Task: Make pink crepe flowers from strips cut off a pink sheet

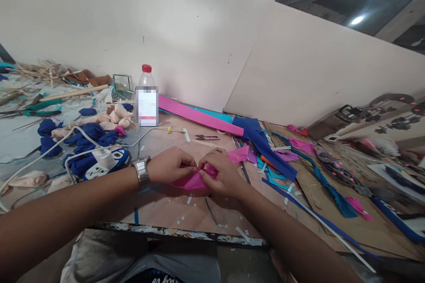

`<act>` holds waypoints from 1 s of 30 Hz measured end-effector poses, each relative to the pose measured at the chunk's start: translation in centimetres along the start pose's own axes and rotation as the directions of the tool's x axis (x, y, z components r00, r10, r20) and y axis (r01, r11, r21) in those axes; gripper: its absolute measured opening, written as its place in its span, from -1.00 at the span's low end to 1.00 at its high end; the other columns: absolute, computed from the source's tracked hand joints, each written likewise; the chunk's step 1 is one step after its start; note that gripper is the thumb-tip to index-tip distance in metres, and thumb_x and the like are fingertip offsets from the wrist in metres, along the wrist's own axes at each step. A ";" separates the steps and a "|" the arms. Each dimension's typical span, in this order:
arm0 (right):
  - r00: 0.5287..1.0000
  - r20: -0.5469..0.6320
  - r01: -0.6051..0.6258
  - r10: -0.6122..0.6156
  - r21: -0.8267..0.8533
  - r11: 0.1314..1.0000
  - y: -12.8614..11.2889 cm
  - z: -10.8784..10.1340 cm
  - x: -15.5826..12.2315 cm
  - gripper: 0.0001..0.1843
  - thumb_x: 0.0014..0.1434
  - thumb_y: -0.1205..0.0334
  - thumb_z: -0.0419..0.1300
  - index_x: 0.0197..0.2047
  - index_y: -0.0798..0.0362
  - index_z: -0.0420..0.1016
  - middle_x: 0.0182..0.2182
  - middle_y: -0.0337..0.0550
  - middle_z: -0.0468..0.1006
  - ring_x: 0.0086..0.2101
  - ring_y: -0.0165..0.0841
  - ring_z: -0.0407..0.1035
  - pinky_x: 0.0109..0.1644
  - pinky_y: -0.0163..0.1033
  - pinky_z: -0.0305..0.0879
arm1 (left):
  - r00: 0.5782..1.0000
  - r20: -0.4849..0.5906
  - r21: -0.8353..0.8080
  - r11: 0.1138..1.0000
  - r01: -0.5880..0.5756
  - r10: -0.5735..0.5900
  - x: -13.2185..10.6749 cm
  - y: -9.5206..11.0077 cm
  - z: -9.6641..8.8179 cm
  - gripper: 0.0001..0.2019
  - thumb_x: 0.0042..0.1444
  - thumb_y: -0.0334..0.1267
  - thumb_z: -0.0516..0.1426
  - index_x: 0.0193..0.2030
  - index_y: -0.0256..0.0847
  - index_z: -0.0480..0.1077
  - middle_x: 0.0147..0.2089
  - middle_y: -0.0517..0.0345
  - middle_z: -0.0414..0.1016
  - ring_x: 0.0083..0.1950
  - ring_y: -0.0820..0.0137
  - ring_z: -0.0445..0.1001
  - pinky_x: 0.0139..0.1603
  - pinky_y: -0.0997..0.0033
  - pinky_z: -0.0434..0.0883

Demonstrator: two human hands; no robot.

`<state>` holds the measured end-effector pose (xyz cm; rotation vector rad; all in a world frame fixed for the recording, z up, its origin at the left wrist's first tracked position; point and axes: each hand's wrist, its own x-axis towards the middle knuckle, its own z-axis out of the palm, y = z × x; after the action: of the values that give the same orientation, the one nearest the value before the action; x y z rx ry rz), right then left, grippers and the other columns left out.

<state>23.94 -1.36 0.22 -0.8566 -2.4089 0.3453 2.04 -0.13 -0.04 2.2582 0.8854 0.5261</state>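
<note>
Both hands meet over the middle of the table, pinching one piece of pink fabric or crepe paper (192, 181). My left hand (171, 163), with a metal watch (142, 171) at the wrist, holds the piece's upper edge between thumb and finger. My right hand (221, 174) grips the same edge just beside it, where the material looks gathered. The fingers hide part of the fold. Behind the hands lies a pair of thread snips (207, 137). Long pink strips (199, 115) and dark blue strips (265, 148) stretch across the back.
A phone (147, 106) leans against a red-capped bottle (146, 73). A white cable runs to a blue-and-white power strip (108, 163) on the left, among dark blue bundles (83, 135). Pliers (41, 108) lie far left. Cardboard (318, 199) and a thin white stick (332, 230) are at right.
</note>
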 end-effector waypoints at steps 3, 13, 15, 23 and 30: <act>1.000 -0.015 -0.004 0.004 -0.006 1.000 -0.1 0.0 0.0 -0.93 0.14 0.36 0.20 -0.29 0.00 0.44 -0.40 -0.24 0.59 -0.34 -0.31 0.44 0.05 -0.03 0.13 | 1.000 0.016 -0.026 0.999 0.019 -0.019 0.0 0.0 -0.1 -0.69 0.27 -0.14 0.07 -0.35 -0.25 0.54 -0.47 0.23 0.47 -0.43 0.48 0.31 -0.38 0.47 0.16; 0.998 -0.051 0.027 -0.028 -0.031 0.999 0.2 0.2 0.0 -0.89 0.17 0.38 0.23 -0.25 -0.03 0.51 -0.39 -0.23 0.63 -0.32 -0.29 0.47 0.06 -0.01 0.16 | 0.995 0.093 -0.111 0.992 0.055 -0.045 0.2 -0.8 -0.2 -0.69 0.24 -0.17 0.04 -0.38 -0.27 0.52 -0.51 0.23 0.39 -0.46 0.48 0.24 -0.41 0.47 0.17; 0.997 -0.053 0.056 -0.058 -0.045 0.997 0.3 0.2 0.0 -0.88 0.18 0.39 0.23 -0.25 -0.03 0.52 -0.39 -0.23 0.64 -0.30 -0.30 0.48 0.05 -0.02 0.15 | 0.992 0.105 -0.161 0.983 0.083 -0.066 0.3 -0.9 -0.2 -0.71 0.22 -0.21 0.05 -0.33 -0.28 0.55 -0.46 0.21 0.45 -0.43 0.46 0.29 -0.40 0.48 0.19; 0.987 -0.065 0.142 -0.150 -0.110 0.984 0.0 0.1 0.0 -0.87 0.21 0.38 0.22 -0.25 -0.05 0.53 -0.36 -0.25 0.68 -0.30 -0.30 0.49 0.06 0.00 0.12 | 0.990 0.121 -0.295 0.950 0.101 -0.068 0.4 -1.1 -0.3 -0.66 0.27 -0.15 0.04 -0.24 -0.30 0.58 -0.37 0.16 0.50 -0.36 0.43 0.31 -0.32 0.45 0.24; 0.983 -0.089 0.148 -0.163 -0.158 0.976 -0.2 0.0 0.0 -0.88 0.23 0.38 0.22 -0.24 -0.03 0.53 -0.36 -0.24 0.67 -0.30 -0.31 0.47 0.06 -0.01 0.13 | 0.993 0.081 -0.277 0.955 0.110 -0.091 0.3 -0.7 -0.2 -0.65 0.28 -0.13 0.03 -0.34 -0.31 0.52 -0.41 0.18 0.45 -0.37 0.45 0.29 -0.34 0.45 0.21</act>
<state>23.85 -1.49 0.24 -0.7251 -2.4109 0.0584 1.81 0.57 -0.38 1.9519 0.8302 0.4925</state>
